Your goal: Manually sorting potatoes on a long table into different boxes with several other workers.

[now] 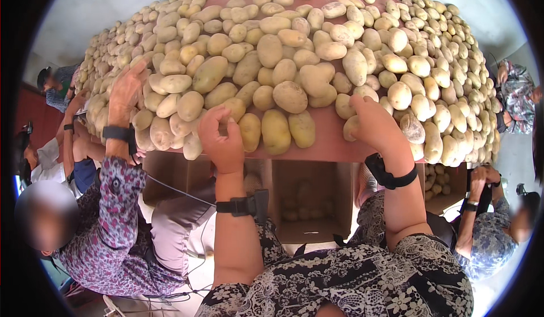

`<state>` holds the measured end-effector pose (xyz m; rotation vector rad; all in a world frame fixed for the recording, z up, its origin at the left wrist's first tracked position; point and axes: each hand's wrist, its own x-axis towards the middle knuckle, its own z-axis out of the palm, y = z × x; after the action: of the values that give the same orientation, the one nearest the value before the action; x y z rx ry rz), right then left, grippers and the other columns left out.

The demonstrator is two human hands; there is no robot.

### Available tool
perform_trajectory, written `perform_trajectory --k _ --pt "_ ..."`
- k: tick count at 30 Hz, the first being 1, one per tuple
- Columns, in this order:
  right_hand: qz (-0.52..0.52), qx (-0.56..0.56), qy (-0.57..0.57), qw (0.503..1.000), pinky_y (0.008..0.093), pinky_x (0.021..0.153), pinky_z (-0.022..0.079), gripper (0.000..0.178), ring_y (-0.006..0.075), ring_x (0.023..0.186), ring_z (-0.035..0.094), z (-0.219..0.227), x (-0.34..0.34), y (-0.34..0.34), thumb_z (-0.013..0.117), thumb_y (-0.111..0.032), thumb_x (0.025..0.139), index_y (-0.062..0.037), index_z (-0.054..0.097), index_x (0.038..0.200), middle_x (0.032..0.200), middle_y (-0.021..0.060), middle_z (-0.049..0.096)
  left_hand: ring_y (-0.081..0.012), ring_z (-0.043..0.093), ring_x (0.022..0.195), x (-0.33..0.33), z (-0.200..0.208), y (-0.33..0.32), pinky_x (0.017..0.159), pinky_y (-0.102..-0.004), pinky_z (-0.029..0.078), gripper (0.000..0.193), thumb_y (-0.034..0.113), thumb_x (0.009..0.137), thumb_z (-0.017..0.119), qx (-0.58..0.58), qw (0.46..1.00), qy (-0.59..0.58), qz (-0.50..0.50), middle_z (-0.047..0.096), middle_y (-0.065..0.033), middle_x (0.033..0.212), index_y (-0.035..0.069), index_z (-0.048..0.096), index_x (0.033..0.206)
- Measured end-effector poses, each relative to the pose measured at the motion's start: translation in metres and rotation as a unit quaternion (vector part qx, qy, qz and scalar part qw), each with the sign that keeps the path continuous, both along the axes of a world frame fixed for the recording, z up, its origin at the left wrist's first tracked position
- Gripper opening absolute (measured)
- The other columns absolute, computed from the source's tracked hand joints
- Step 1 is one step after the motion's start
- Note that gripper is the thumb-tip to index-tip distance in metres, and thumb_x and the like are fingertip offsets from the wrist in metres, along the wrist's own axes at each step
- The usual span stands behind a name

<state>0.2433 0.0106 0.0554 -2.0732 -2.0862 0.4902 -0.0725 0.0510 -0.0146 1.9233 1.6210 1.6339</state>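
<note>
A huge heap of pale yellow potatoes (294,50) covers a reddish table (328,141). My left hand (222,140) is at the near edge, its fingers curled around a small potato (237,108) beside a larger oval one (250,131). My right hand (377,125) lies farther right at the same edge, fingers closed over a potato (350,127) that is mostly hidden under the palm. Both wrists wear black straps. Below the edge, between my forearms, stands an open cardboard box (309,203) with several potatoes dimly visible inside.
On my left, a person in a purple patterned sleeve (107,203) has a hand (126,93) on the heap. More people sit beyond at the far left (56,87). On the right are another person (487,226) and a second box of potatoes (439,184).
</note>
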Motion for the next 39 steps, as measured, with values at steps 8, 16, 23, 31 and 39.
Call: perform_trajectory --k 8,16,23,31,39 --pt "0.029 0.021 -0.052 0.998 0.0491 0.077 0.054 0.027 0.04 0.09 0.067 0.001 -0.009 -0.003 0.067 -0.011 0.075 -0.0017 0.058 0.098 0.088 0.0216 0.066 -0.0299 0.055 0.125 0.003 0.014 -0.002 0.11 -0.0417 0.041 0.034 -0.003 0.081 0.065 -0.041 0.999 0.0 0.016 0.061 -0.0149 0.132 0.004 0.065 0.115" --pt "0.061 -0.082 0.227 0.969 0.0422 0.082 0.054 0.038 0.0338 0.09 0.066 0.03 -0.015 0.001 0.078 -0.016 0.076 -0.0015 0.064 0.107 0.1 0.0164 0.068 -0.0342 0.055 0.124 0.008 0.01 -0.001 0.11 -0.0454 0.04 0.033 0.002 0.082 0.066 -0.036 0.999 -0.002 0.009 0.062 -0.0165 0.132 0.003 0.065 0.116" --pt "0.022 0.233 0.169 0.957 0.0457 0.089 0.052 0.036 0.0349 0.107 0.06 -0.001 -0.035 0.016 0.077 -0.015 0.083 -0.0031 0.063 0.113 0.114 0.0157 0.062 -0.0359 0.054 0.126 0.011 0.018 -0.004 0.111 -0.0465 0.038 0.04 0.006 0.088 0.063 -0.036 0.999 0.007 -0.001 0.06 -0.0183 0.135 0.002 0.061 0.128" --pt "-0.01 0.147 -0.071 0.987 0.0462 0.092 0.048 0.038 0.0328 0.114 0.054 -0.038 -0.022 0.011 0.08 -0.016 0.077 -0.0086 0.063 0.11 0.111 0.0115 0.06 -0.0369 0.05 0.129 0.012 0.021 -0.004 0.112 -0.0492 0.036 0.047 0.009 0.083 0.067 -0.04 0.996 0.077 0.011 0.059 -0.0172 0.138 0.005 0.061 0.13" --pt "0.006 0.142 -0.087 0.986 0.0442 0.091 0.043 0.041 0.0303 0.11 0.055 -0.034 -0.022 0.01 0.079 -0.017 0.07 -0.011 0.064 0.107 0.106 0.0099 0.062 -0.035 0.054 0.125 0.018 0.02 -0.005 0.109 -0.0481 0.04 0.037 0.007 0.082 0.068 -0.033 0.995 0.086 0.033 0.063 -0.0141 0.133 0.007 0.067 0.119"
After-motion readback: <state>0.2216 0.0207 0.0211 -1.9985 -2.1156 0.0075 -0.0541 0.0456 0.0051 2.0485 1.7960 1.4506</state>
